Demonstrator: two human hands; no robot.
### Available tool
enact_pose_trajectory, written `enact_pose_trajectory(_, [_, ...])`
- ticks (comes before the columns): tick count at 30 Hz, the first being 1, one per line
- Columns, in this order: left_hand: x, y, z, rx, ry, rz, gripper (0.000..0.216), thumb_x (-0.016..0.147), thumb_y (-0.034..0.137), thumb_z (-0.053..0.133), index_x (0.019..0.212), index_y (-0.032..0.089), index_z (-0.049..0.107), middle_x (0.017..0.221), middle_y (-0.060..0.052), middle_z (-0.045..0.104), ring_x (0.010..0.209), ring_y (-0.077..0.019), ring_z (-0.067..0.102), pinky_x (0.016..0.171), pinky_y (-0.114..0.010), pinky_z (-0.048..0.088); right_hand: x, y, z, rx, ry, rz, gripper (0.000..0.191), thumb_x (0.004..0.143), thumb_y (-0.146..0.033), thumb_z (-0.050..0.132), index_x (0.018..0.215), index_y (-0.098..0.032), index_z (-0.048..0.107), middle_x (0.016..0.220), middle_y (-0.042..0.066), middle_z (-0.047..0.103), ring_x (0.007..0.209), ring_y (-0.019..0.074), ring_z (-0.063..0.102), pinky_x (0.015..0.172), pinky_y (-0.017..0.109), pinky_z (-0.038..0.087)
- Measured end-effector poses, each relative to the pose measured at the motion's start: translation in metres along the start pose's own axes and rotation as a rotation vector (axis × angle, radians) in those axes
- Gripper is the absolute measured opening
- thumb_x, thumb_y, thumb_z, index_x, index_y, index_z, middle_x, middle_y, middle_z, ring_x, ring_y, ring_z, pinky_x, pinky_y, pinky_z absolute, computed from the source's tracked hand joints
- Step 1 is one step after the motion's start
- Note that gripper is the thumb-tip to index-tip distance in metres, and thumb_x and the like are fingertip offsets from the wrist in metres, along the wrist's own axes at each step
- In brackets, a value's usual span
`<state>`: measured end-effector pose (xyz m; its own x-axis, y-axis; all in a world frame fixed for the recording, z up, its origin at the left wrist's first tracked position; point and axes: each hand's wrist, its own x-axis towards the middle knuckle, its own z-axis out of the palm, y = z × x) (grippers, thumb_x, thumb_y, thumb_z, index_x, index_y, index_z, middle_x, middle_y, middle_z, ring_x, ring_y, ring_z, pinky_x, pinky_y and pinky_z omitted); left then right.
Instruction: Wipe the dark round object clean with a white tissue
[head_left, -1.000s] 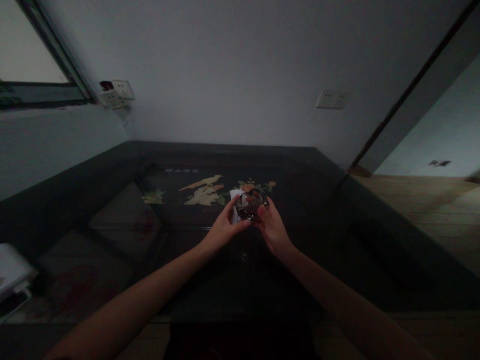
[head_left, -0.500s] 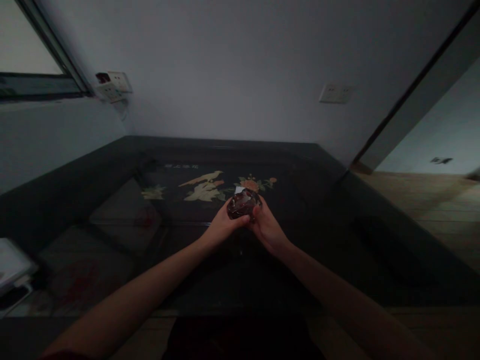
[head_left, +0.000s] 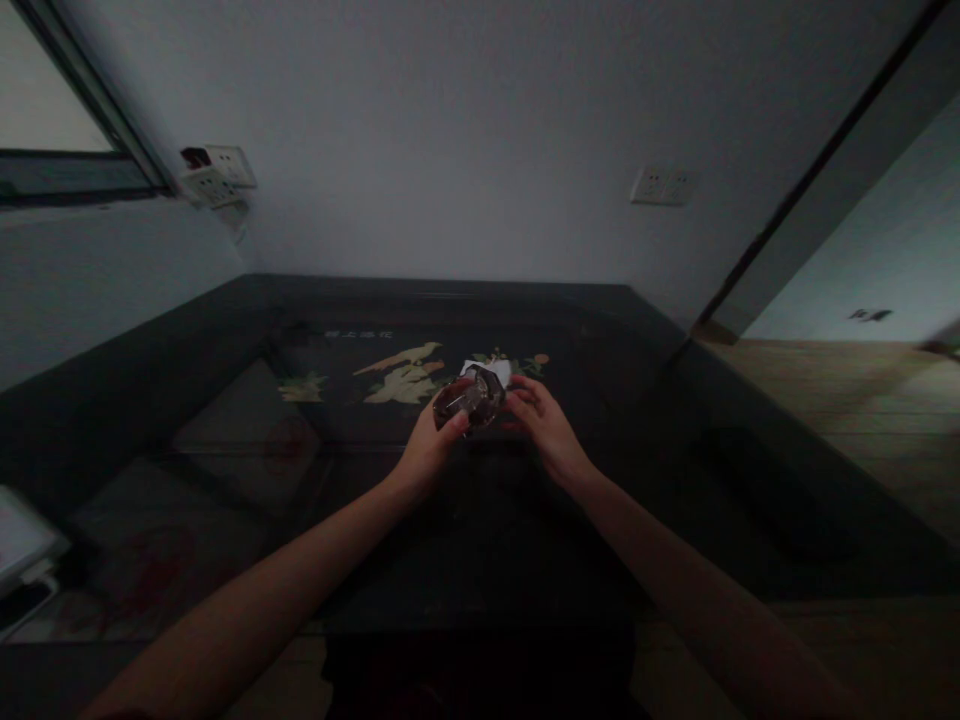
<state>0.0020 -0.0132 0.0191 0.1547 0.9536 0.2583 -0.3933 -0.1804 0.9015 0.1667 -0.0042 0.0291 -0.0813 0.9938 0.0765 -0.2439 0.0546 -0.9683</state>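
My left hand (head_left: 429, 440) is closed round a small faceted glass object (head_left: 469, 398), dark and reddish, held above a black glass-topped table (head_left: 465, 520). Just to its right, my right hand (head_left: 541, 420) hovers with fingers loosely spread, apparently off the glass. A white piece of paper or tissue (head_left: 487, 369) shows behind the glass; I cannot tell whether either hand holds it. The room is dim.
The table carries an inlaid picture of birds and flowers (head_left: 409, 375). Wall sockets sit at the left corner (head_left: 214, 175) and on the back wall (head_left: 662, 186). A white object (head_left: 22, 545) lies at the far left. Wooden floor (head_left: 847, 400) spreads to the right.
Both hands held the glass object before. Now my right hand has come off it and opened, while the left hand keeps it and has tilted it leftward.
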Motion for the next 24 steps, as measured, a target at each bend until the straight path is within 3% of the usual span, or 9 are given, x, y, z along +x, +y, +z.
enact_pose_trajectory(3, [-0.004, 0.000, 0.004, -0.045, -0.034, -0.030, 0.069, 0.061, 0.051, 0.075, 0.119, 0.018, 0.057, 0.120, -0.012, 0.063, 0.115, -0.0294, 0.055, 0.100, -0.038, 0.040, 0.002, 0.009, 0.002, 0.114, -0.051, 0.063, 0.051, 0.063, -0.038, 0.078, 0.108, -0.025, 0.059, 0.104, 0.003, 0.066, 0.087, 0.0197, 0.064, 0.068, 0.031, 0.053])
enact_pose_trajectory(6, [-0.010, 0.004, 0.010, -0.070, -0.070, -0.047, 0.075, 0.055, 0.053, 0.078, 0.118, 0.018, 0.058, 0.119, -0.012, 0.063, 0.115, -0.0308, 0.055, 0.100, -0.040, 0.040, 0.001, 0.017, 0.007, 0.185, -0.130, 0.124, 0.043, 0.058, -0.036, 0.081, 0.094, -0.018, 0.065, 0.093, 0.006, 0.071, 0.083, 0.0224, 0.066, 0.071, 0.034, 0.053])
enact_pose_trajectory(10, [-0.015, 0.010, 0.015, -0.137, -0.083, -0.048, 0.075, 0.057, 0.054, 0.076, 0.119, 0.017, 0.057, 0.118, -0.012, 0.063, 0.114, -0.0308, 0.055, 0.101, -0.042, 0.039, 0.001, 0.020, 0.008, 0.225, -0.044, 0.087, 0.036, 0.057, -0.035, 0.081, 0.084, -0.015, 0.068, 0.084, 0.007, 0.074, 0.082, 0.0243, 0.068, 0.077, 0.037, 0.052])
enact_pose_trajectory(14, [-0.012, 0.015, 0.018, -0.217, -0.004, -0.055, 0.063, 0.059, 0.051, 0.076, 0.112, 0.020, 0.062, 0.110, -0.007, 0.067, 0.114, -0.0256, 0.056, 0.101, -0.036, 0.040, 0.002, 0.013, 0.003, 0.210, 0.049, 0.079, 0.033, 0.058, -0.034, 0.080, 0.083, -0.016, 0.069, 0.083, 0.007, 0.074, 0.080, 0.0248, 0.069, 0.078, 0.039, 0.052])
enact_pose_trajectory(19, [-0.003, 0.017, 0.019, -0.265, 0.075, -0.064, 0.044, 0.060, 0.052, 0.076, 0.093, 0.024, 0.068, 0.100, 0.000, 0.070, 0.112, -0.0201, 0.057, 0.098, -0.029, 0.040, 0.001, 0.000, -0.002, 0.176, 0.063, 0.020, 0.035, 0.058, -0.031, 0.080, 0.087, -0.016, 0.067, 0.083, 0.006, 0.074, 0.077, 0.0239, 0.068, 0.077, 0.040, 0.052])
enact_pose_trajectory(24, [0.001, 0.015, 0.019, -0.287, 0.084, -0.134, 0.042, 0.061, 0.048, 0.076, 0.093, 0.023, 0.068, 0.102, -0.001, 0.070, 0.114, -0.0228, 0.055, 0.097, -0.032, 0.043, 0.001, -0.008, -0.004, 0.163, 0.072, 0.015, 0.031, 0.061, -0.032, 0.078, 0.087, -0.017, 0.067, 0.082, 0.006, 0.073, 0.076, 0.0235, 0.068, 0.075, 0.039, 0.052])
